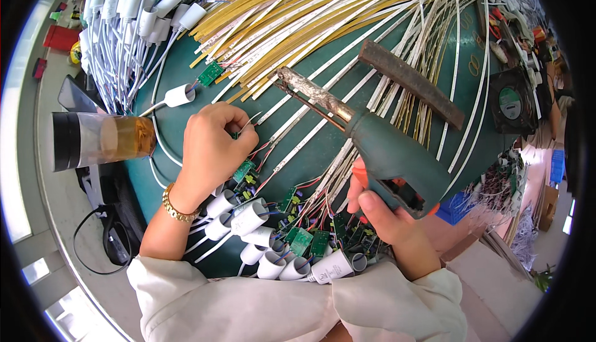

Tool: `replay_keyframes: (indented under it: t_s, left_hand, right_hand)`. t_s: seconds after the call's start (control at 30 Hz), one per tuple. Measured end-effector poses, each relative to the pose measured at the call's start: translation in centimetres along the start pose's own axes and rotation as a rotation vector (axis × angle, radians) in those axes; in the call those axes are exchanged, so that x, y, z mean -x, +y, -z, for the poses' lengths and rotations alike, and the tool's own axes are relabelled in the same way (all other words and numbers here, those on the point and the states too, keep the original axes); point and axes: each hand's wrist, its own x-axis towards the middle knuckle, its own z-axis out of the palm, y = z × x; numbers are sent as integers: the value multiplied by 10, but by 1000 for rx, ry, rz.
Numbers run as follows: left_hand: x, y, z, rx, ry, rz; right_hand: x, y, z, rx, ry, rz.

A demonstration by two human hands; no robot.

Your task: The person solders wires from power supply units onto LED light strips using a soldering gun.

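Your right hand (391,221) grips the green gun-shaped tool (397,149), your left hand (216,132) pinches

You have the tool in your right hand, with fingers and thumb closed around its handle, near the orange trigger (359,174). It is above the surface (490,143), to the right of your left hand, and its scorched rod points to the upper left, over the strips (267,31).

Your left hand is almost fully closed: the bent fingers meet the thumb, and a thin pale strand (256,117) comes out between them. What more is inside this pinch I cannot tell — the fingers hide it. On the wrist you wear a gold-coloured bracelet (177,205).

Just below your left hand is a small green circuit board (243,170). Nearer to you lie more boards with coloured wires, crowded together with white cylindrical housings (248,218). One single white housing (180,95) rests to the upper left of your left hand, on its cable, and near it is another green board (210,74).

The yellow and white strips spread across the far part. A dark metal bar (413,84) lies over some of them, beyond the tool. At your left is a transparent container (102,141) with black lid and amber content — at far right, a black fan (512,101).
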Motion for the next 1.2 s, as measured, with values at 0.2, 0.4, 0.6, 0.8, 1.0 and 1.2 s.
replay_keyframes:
  t_s: [0.2,0.4,0.6,0.8,1.0,1.2]
  left_hand:
    - [-1,-3,1,-39,-43,19]
    - [-1,-1,-1,-57,-28,-14]
    - [0,-1,2,-95,-19,-21]
    - [1,-4,1,-91,-8,-36]
    - [1,0,3,-107,-12,-30]
    - [0,-3,-1,-102,-13,-33]
  right_hand:
    - [10,-17,7,453,-126,118]
    - [11,-23,1,225,-170,-70]
    - [1,-26,-9,316,-167,38]
    - [-6,-27,-13,374,-158,137]
    - [-6,-30,-12,364,-162,99]
    - [-9,-30,-10,373,-227,56]
